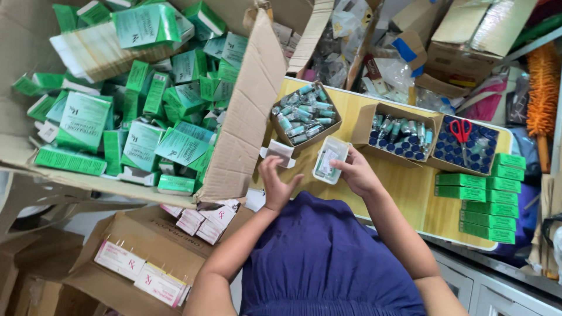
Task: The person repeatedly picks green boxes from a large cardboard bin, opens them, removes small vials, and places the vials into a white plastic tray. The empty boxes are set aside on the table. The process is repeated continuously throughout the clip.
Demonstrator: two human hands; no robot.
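Note:
My right hand (358, 173) grips a small clear plastic tray (330, 159) with a vial lying in it, held over the yellow table (410, 193). My left hand (276, 184) hovers beside it with fingers spread and nothing in it, just below a small white piece (279, 152) at the table's edge. Beyond the tray stand two brown cartons of loose vials, one (304, 114) on the left and one (399, 132) on the right.
A big cardboard box (246, 117) of green and white cartons fills the left. Red scissors (461, 131) lie on a box of blue-capped vials. Stacked green cartons (489, 199) sit at the table's right. A lower box (140, 257) holds white and pink packs.

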